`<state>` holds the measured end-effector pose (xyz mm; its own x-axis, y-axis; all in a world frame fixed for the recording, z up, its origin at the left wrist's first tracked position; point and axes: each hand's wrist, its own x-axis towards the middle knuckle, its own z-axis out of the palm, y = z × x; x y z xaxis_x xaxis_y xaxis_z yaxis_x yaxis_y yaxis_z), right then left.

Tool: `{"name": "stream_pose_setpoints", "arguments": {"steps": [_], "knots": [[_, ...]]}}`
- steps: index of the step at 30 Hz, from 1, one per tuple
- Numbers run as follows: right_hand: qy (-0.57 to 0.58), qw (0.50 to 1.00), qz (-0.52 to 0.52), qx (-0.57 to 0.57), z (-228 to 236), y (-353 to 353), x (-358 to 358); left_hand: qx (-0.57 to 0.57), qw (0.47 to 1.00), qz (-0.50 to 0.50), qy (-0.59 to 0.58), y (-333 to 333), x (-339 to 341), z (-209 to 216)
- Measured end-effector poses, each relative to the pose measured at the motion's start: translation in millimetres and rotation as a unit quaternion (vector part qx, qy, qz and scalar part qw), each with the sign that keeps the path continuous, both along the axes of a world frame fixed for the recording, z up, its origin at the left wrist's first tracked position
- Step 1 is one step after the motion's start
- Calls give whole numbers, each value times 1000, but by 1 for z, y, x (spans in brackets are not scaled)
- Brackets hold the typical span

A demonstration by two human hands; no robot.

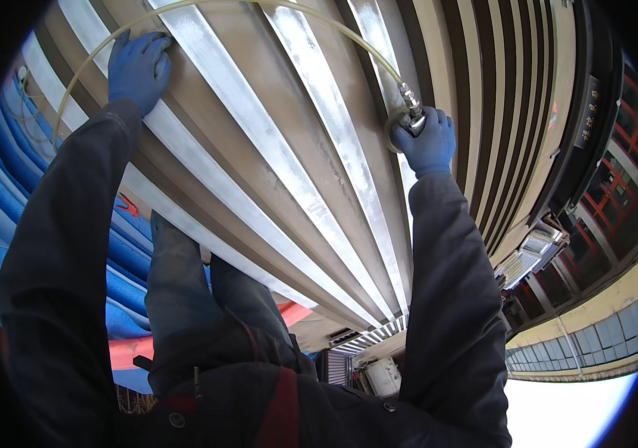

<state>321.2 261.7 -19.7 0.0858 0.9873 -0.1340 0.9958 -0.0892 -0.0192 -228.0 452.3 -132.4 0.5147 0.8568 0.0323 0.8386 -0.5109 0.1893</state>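
My left hand (138, 73), in a blue glove, rests on the ribbed panel (278, 153), its fingers lightly bent and apart, with nothing visible in them. A pale, clear air hose (334, 26) passes close by its fingertips and arcs over to the right. My right hand (432, 142), also blue-gloved, is wrapped round an air sander (411, 123) with a metal hose fitting. The sander's round pad shows partly beside my fingers, against a rib; most of the tool's body is hidden. Several ribs are bright, bare-looking metal, with brown grooves between them.
Blue sheeting (121, 261) lies in folds at the left, with a red strip (131, 351) below. More brown and beige ribs (513, 112) stretch right. Beyond stand a building with red-framed windows (610, 194) and a white boxy object (384, 377). The hose trails down the left.
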Motion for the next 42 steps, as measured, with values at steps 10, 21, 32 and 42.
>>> {"name": "stream_pose_setpoints", "arguments": {"steps": [10, 21, 32, 42], "knots": [[-54, 989, -107, -86, 17, -38, 4, 20, 1000, 4, 9, 1, -1, -3], [-60, 985, -134, -86, 21, -7, 0, -23, 1000, 11, -4, 2, -1, 1], [-38, 990, -124, -50, 9, 18, -4, -22, 1000, 7, -8, -1, 2, 5], [-18, 986, -153, -55, 0, 30, -20, -29, 1000, 3, -5, 0, 3, 6]]}}
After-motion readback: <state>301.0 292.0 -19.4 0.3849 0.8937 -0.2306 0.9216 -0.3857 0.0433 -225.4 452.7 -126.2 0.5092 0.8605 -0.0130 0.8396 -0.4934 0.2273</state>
